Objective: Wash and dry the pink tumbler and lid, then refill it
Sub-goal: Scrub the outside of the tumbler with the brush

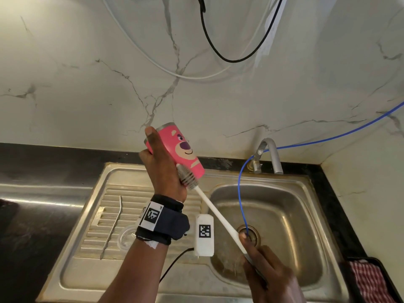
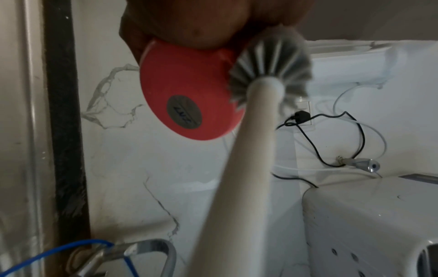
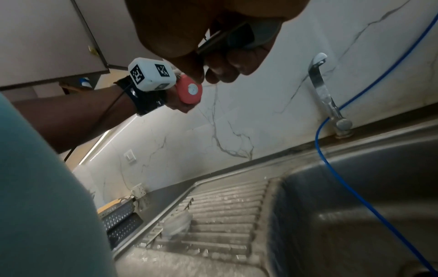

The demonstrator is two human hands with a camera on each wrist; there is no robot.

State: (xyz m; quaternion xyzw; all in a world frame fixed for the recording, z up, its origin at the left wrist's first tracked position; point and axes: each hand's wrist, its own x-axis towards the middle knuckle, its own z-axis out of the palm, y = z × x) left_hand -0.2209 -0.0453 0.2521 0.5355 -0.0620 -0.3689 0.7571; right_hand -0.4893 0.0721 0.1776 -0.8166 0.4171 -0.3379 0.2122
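Two hands are both working over the steel sink [image 1: 140, 176]. Starting at 9 o'clock on the draining board: a bent metal straw [image 1: 113, 224] is lying along the ribs, and a clear lid [image 1: 126, 236] is sitting flat just right of it, partly hidden by the left wrist strap. Left hand [image 1: 162, 169] is wrapping around the pink tumbler [image 1: 183, 152], thumb running up its side, holding it in the air above the board, tilted with the steel rim toward 11 o'clock and the base toward 5 o'clock. Bottle brush [image 1: 188, 177] is pressing its grey bristles against the tumbler's lower side near the base; left wrist view shows the bristles [image 2: 270, 65] touching the edge of the pink base [image 2: 189, 91]. White handle is running toward 5 o'clock into the right hand [image 1: 265, 267], which is gripping its end, fingers curled round it over the basin. Blue tube [image 1: 241, 193] is dropping from the tap [image 1: 267, 156] at 1 o'clock down to the drain. Checked cloth [image 1: 369, 281] is sitting at 4 o'clock on the dark counter.
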